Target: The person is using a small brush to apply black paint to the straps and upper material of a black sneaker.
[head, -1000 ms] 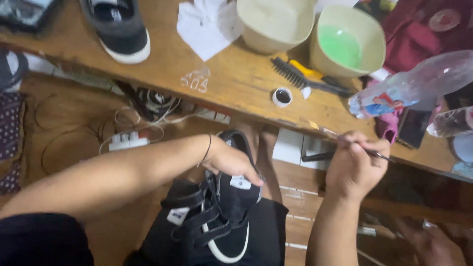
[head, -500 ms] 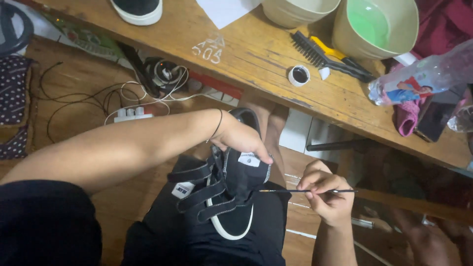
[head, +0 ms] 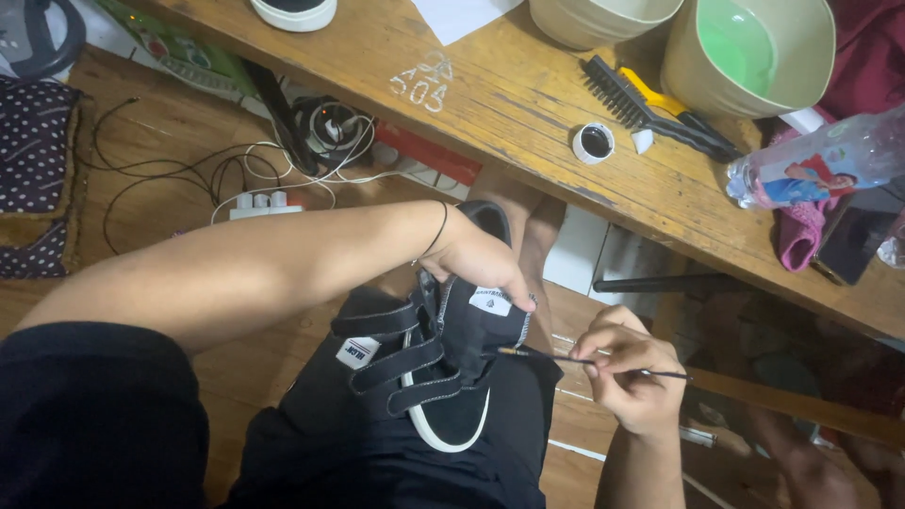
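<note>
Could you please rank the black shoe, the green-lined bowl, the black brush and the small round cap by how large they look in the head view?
1. Black shoe, though nearest the camera.
2. Green-lined bowl, partly cut off.
3. Black brush.
4. Small round cap.

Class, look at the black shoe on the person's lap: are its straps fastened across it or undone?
Fastened. The black shoe has its straps lying flat across its top, held by the left hand, while the right hand points a thin brush at it.
</note>
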